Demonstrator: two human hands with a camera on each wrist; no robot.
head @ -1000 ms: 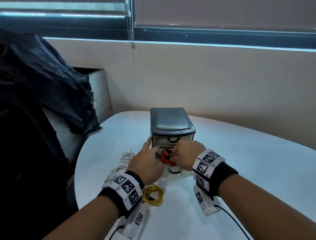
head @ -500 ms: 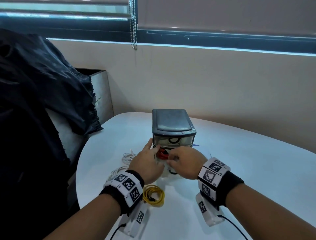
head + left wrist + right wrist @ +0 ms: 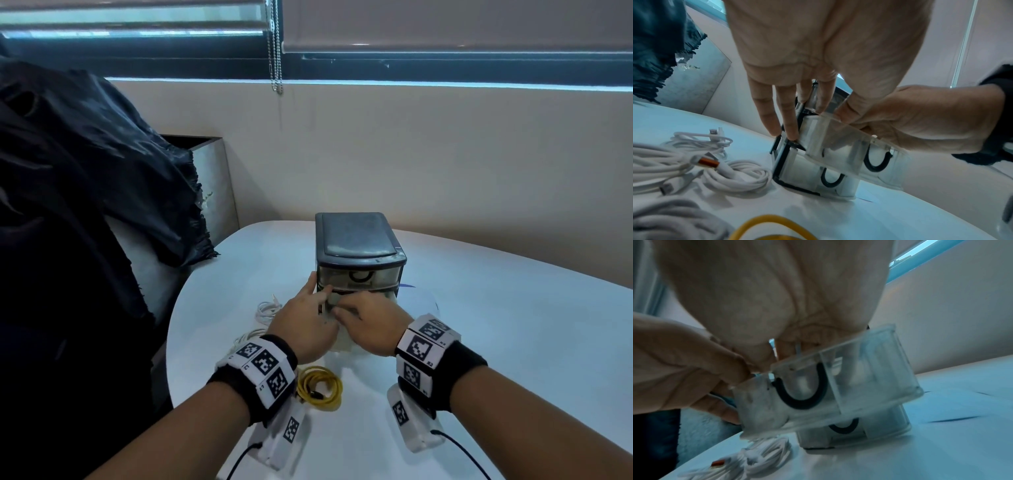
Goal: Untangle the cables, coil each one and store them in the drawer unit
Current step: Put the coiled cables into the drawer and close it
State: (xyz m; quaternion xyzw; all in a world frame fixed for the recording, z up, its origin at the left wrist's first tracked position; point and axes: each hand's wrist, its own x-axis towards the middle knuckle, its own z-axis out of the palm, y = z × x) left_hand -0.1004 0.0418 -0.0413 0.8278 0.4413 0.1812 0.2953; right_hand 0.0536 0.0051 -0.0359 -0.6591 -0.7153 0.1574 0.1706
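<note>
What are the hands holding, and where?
The right hand grips the open clear drawer at its front rim. The left hand holds nothing; its straight fingers press the drawer unit's frame.

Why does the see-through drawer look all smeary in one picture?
In the right wrist view the clear drawer is blurred, likely from motion, and the right hand fills the frame; the left wrist view shows the drawer sharper; the head view is dim and bluish.
</note>
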